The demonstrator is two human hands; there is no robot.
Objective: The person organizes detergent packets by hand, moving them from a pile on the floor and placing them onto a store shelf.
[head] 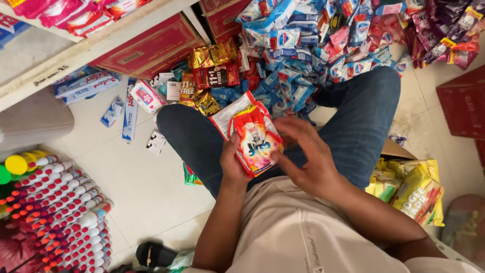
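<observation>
I sit on the floor with my knees up in blue jeans. My left hand (233, 164) grips a stack of small red and orange sachets (254, 137) from below, thumb on the front packet. My right hand (305, 156) is at the stack's right edge, fingers bent and touching the top packet. The stack is held over my lap, between my thighs.
A big heap of blue, pink and red sachets (313, 45) lies on the white tiles ahead. Red cartons (151, 48) sit under a shelf at upper left. Rows of red-capped white bottles (65, 212) stand at left. Yellow packets (414, 189) lie at right. A black sandal (154, 254) is near my left side.
</observation>
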